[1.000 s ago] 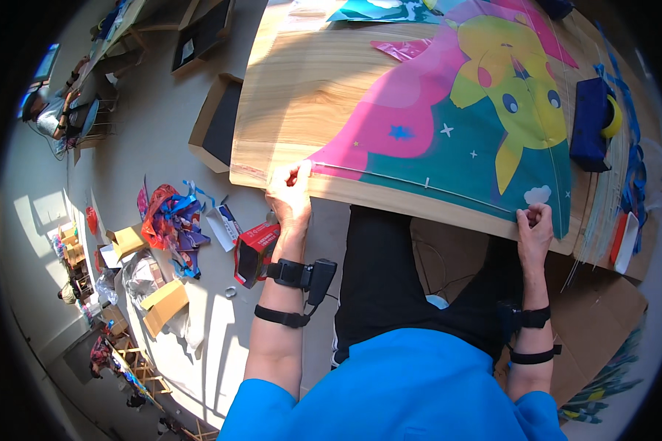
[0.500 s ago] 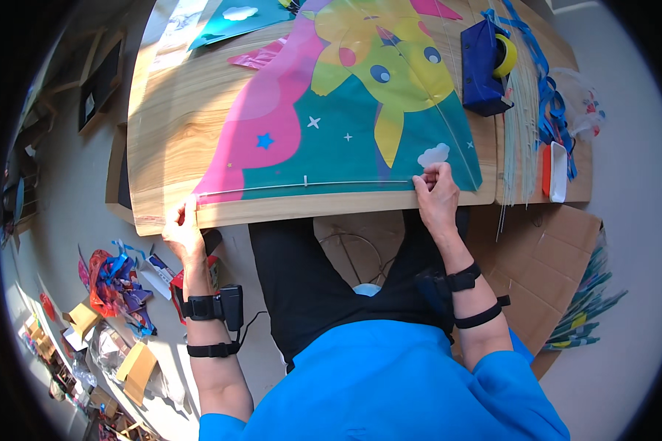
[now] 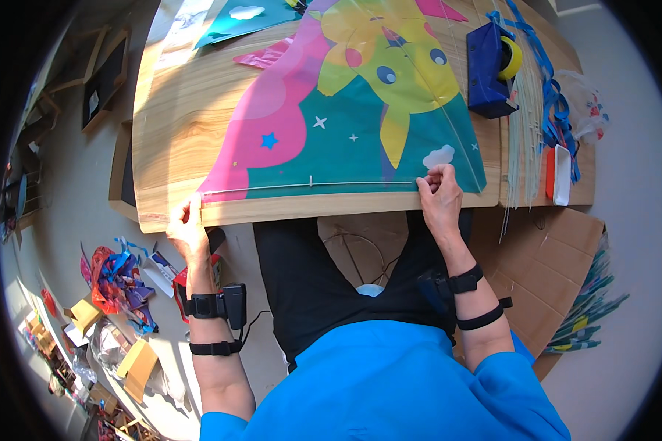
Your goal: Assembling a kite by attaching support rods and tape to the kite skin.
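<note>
A printed kite in teal and pink, with a yellow cartoon animal on it, lies flat on the wooden table. Along its near edge runs a thin pale rod with a small white piece near the middle. My left hand is closed in a pinch at the near left corner, where the rod ends. With thumb and fingers together, my right hand pinches the rod toward its right end, below a white cloud print. The fingers partly cover both gripped spots.
A blue tape dispenser with a yellow roll stands right of the kite. Beside it lie thin pale rods, blue ribbon and a red-and-white holder. Another teal sheet lies at the far left. Cardboard is below the table's right side.
The view has shifted a little, so everything sits slightly farther right. Both hands keep their grip at the same places on the kite's near edge.
</note>
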Available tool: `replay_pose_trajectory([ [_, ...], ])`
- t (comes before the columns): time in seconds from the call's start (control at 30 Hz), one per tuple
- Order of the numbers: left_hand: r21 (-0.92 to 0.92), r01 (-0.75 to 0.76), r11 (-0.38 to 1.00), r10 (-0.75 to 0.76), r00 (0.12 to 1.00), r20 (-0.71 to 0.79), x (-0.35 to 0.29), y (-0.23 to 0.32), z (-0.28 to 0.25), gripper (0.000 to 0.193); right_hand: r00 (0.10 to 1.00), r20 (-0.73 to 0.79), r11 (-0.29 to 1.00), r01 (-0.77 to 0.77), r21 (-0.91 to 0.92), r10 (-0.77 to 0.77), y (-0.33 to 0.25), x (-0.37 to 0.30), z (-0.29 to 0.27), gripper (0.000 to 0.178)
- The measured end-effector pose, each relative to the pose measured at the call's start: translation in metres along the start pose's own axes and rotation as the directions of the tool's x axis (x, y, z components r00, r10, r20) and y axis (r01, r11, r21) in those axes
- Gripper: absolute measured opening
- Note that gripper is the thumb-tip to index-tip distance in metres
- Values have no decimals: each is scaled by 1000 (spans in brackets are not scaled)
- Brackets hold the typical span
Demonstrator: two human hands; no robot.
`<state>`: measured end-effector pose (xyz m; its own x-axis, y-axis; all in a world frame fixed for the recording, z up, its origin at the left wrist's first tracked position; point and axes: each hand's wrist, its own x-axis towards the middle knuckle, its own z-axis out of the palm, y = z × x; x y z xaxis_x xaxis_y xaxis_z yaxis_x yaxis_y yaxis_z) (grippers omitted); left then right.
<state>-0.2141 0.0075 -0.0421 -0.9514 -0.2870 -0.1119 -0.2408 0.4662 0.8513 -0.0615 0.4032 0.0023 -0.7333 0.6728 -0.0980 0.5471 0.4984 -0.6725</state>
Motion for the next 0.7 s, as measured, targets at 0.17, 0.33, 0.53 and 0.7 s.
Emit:
replay_pose_trajectory([
  [0.17, 10, 12, 1000, -12, 1000, -15, 2, -6, -1, 20, 997, -46, 998, 58, -23, -59, -2, -5, 3, 28],
  [0.33, -24, -11, 1000, 10, 1000, -25, 0, -2, 2, 18, 987, -75, 984, 132, -121, -142, -5, -5, 0, 24],
  [0.53, -19, -3, 1000, 2, 999, -52, 0, -3, 2, 18, 934, -59, 917, 331, -222, -352, -6, -12, 8, 15],
  [0.7, 1, 14, 1000, -14, 998, -56, -1, -3, 1, 20, 910, -46, 871, 379, -313, -413, -6, -15, 10, 16],
])
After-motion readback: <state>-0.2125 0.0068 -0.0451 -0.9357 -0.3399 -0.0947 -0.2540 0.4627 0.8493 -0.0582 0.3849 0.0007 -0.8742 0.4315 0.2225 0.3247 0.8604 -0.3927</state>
